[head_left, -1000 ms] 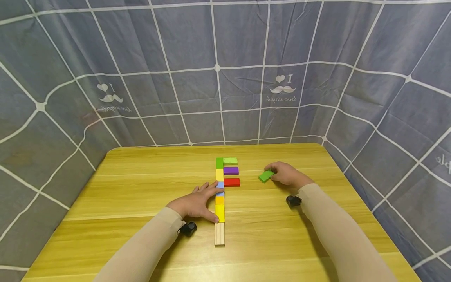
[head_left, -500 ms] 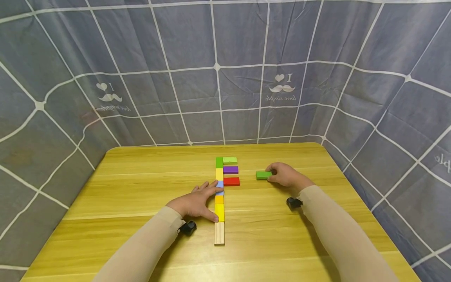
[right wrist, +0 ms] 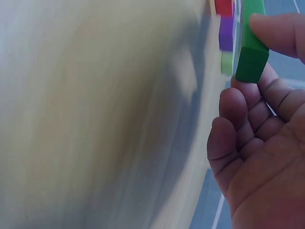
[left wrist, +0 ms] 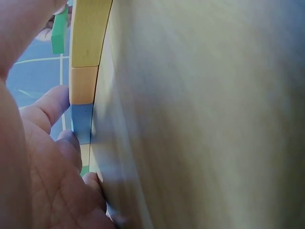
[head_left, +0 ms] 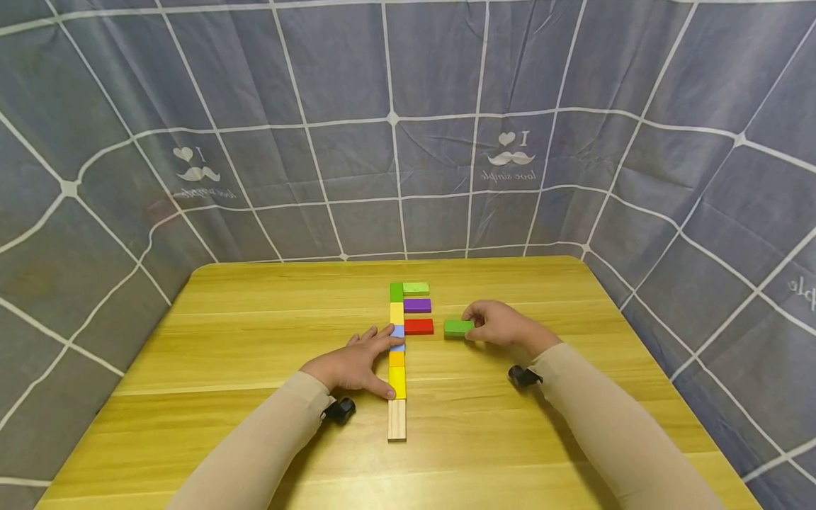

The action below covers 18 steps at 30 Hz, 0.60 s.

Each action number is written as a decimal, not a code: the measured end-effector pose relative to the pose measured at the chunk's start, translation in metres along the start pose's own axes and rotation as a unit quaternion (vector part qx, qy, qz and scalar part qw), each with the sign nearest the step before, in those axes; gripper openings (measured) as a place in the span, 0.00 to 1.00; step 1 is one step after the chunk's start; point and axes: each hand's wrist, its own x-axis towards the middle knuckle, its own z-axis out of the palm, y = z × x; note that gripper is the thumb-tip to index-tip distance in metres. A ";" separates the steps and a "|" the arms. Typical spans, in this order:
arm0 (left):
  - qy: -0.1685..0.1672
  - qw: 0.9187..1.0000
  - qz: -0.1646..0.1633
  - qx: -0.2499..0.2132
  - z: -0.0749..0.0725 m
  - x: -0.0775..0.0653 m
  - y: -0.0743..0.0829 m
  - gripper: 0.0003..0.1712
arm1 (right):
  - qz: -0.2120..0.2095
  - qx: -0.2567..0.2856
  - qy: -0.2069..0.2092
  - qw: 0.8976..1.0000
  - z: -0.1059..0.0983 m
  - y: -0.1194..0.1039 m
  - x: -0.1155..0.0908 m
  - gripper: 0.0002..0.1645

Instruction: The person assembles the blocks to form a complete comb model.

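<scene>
My right hand (head_left: 503, 327) pinches a green wooden block (head_left: 456, 328) between thumb and fingers, just right of the red block (head_left: 418, 326). The right wrist view shows the thumb on one face of that block and fingertips behind it. A straight column of blocks runs away from me. It has a plain wood block (head_left: 397, 421) nearest, then a yellow block (head_left: 399, 382), an orange block (head_left: 397, 359), blue, another yellow and green. My left hand (head_left: 350, 367) lies spread along its left side, fingertips over the blue block (left wrist: 82, 123) and thumb at the near yellow one.
Beyond the red block, a purple block (head_left: 417, 306) and a light green block (head_left: 416, 289) also stick out rightward from the column. All lie on a wooden table (head_left: 255, 319). A grey checked curtain (head_left: 350, 170) encloses its back and sides.
My right hand has carried the green block left and slightly nearer, turning it from slanted to parallel with the red block. The left hand stays where it was.
</scene>
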 end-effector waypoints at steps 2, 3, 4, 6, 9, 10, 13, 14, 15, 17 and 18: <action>-0.002 1.000 0.000 0.000 0.000 0.000 0.000 0.61 | -0.010 -0.007 -0.009 1.000 0.005 -0.005 0.001 0.18; -0.002 1.000 0.001 0.000 0.000 0.000 0.000 0.61 | -0.014 -0.009 -0.013 1.000 0.007 -0.008 0.001 0.18; -0.002 1.000 0.001 0.000 0.000 0.000 0.000 0.61 | -0.017 -0.010 -0.017 1.000 0.009 -0.011 0.001 0.18; -0.002 1.000 0.001 0.000 0.000 0.000 -0.001 0.61 | -0.023 -0.010 -0.026 0.999 0.014 -0.017 0.003 0.17; -0.002 1.000 0.000 0.000 -0.001 0.000 -0.001 0.61 | -0.029 -0.013 -0.040 0.999 0.022 -0.027 0.004 0.16; -0.003 1.000 0.000 0.000 -0.001 0.000 -0.001 0.61 | -0.030 -0.012 -0.043 0.999 0.024 -0.029 0.004 0.16; -0.003 1.000 -0.004 -0.003 0.000 0.001 -0.001 0.61 | -0.031 -0.016 -0.045 0.998 0.031 -0.038 0.004 0.16; -0.002 1.000 -0.005 -0.004 0.000 0.001 -0.001 0.60 | -0.031 -0.015 -0.044 0.998 0.034 -0.040 0.004 0.16; -0.001 1.000 -0.007 -0.004 0.000 0.001 -0.002 0.60 | -0.028 -0.016 -0.044 0.999 0.036 -0.042 0.004 0.15; 0.001 1.000 -0.009 -0.005 0.001 0.002 -0.002 0.59 | -0.024 -0.019 -0.042 0.999 0.039 -0.047 0.004 0.15; 0.002 1.000 -0.010 -0.005 0.001 0.002 -0.002 0.58 | -0.023 -0.021 -0.042 0.999 0.041 -0.049 0.004 0.15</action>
